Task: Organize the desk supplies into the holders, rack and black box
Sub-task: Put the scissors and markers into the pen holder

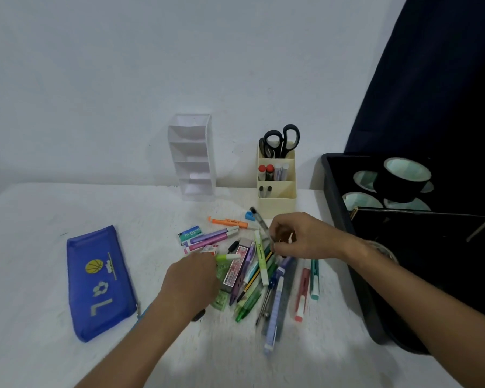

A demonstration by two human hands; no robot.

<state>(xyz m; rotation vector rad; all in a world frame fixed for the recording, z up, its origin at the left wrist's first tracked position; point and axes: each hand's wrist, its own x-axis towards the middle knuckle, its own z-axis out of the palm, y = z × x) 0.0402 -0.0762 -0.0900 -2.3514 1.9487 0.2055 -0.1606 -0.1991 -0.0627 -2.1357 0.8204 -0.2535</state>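
A heap of pens, markers and erasers [252, 270] lies in the middle of the white table. My right hand [300, 236] pinches a clear pen with a black cap [259, 221], its tip pointing up-left. My left hand [192, 278] holds a light-green highlighter [230, 257] at the heap's left edge. The white tiered rack [192, 158] stands at the back. Beside it the cream holder [276, 191] has scissors and markers in it. The black box [336, 191] with tape rolls [403, 177] sits at the right.
A blue pencil pouch [98, 281] lies flat at the left. An orange highlighter [228, 222] and a blue sharpener [249, 215] lie in front of the cream holder. A dark curtain [437, 79] hangs behind the black box.
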